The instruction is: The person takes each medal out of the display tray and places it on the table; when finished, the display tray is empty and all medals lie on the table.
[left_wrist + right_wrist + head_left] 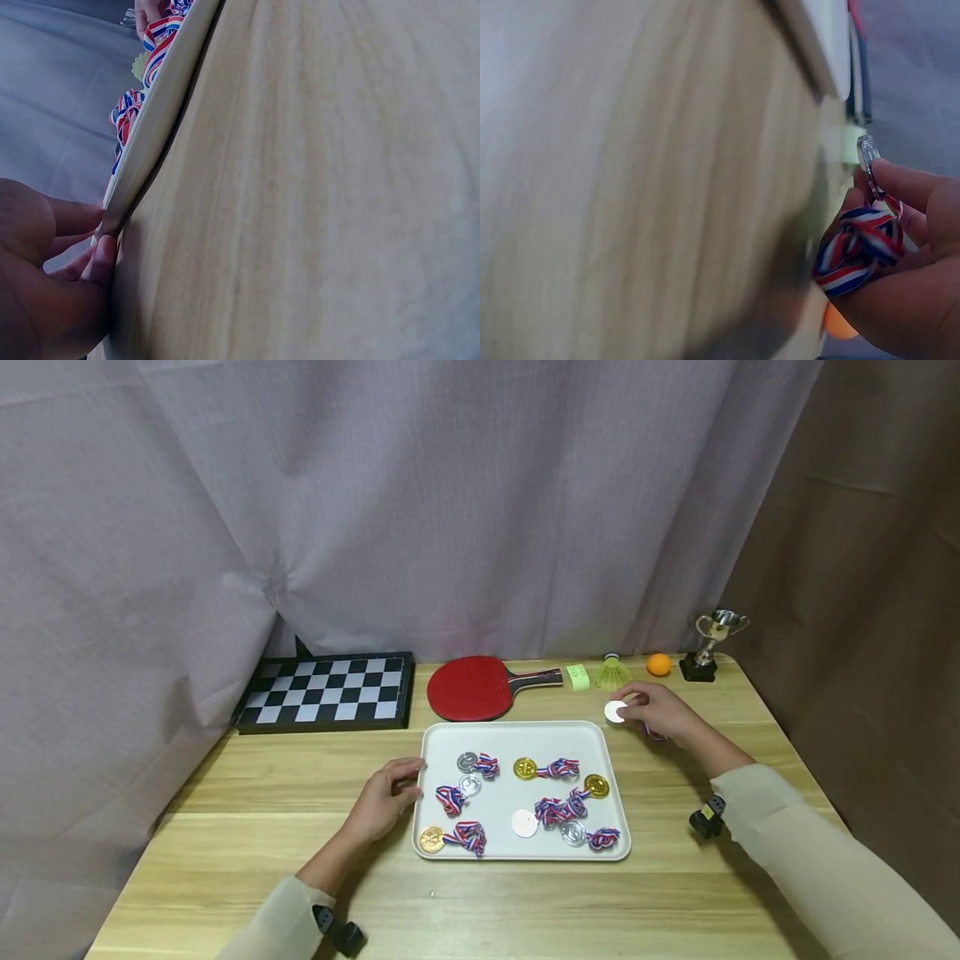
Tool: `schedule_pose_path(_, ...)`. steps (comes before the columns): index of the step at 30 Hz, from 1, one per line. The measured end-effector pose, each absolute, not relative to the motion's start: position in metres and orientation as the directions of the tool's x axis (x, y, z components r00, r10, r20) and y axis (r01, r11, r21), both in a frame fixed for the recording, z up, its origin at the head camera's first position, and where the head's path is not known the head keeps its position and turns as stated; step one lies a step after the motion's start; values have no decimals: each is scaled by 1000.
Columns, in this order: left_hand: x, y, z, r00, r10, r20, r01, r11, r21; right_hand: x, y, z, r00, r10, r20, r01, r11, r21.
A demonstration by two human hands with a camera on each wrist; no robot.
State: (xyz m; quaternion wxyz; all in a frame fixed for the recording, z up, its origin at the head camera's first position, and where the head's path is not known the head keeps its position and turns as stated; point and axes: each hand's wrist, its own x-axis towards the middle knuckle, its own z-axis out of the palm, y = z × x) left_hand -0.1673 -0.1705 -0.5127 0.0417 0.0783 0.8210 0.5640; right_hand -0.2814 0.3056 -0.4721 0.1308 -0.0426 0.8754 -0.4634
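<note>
A: Right hand, grip?
B: Closed to a pinch. Thumb and fingers hold a silver medal by its disc; its striped ribbon is bunched against the palm side. In the head view the disc shows as white glare.
A: Position of that medal?
B: Outside the tray, just beside its far right corner. Shuttlecock and orange ball lie beyond the hand.
A: Left hand?
B: Nearly closed, at the tray's left rim. The left wrist view shows thumb and fingers pinching the edge.
A: Tray contents?
B: Seven medals with ribbons. Left half: two silver medals above one gold medal. Right half: two gold, one silver, one washed out white.
A: Behind the tray?
B: From left to right: chessboard, red paddle, small green block, then shuttlecock and ball. A trophy cup stands upright at the right end of the wooden table.
</note>
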Motion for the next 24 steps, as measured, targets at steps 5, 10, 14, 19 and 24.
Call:
schedule_pose_path(5,-167,-170,-513,-984,175,20,82,358,930,-283,312,-481,-972,-155,-178,54,586,-808)
schedule_pose_path(10,-167,-170,-514,-985,174,23,84,351,933,-284,311,-489,-986,-141,-86,-26,647,-762)
schedule_pose_path(14,-167,-170,-512,-985,171,16,77,359,930,-283,310,-493,-989,-145,-14,-93,707,-701)
schedule_pose_path(19,-166,-169,-511,-986,165,17,76,357,931,-281,307,-496,-986,-159,59,-159,751,-641)
schedule_pose_path(24,-166,-169,-513,-986,165,18,78,365,928,-281,308,-499,-986,-151,69,-161,771,-617)
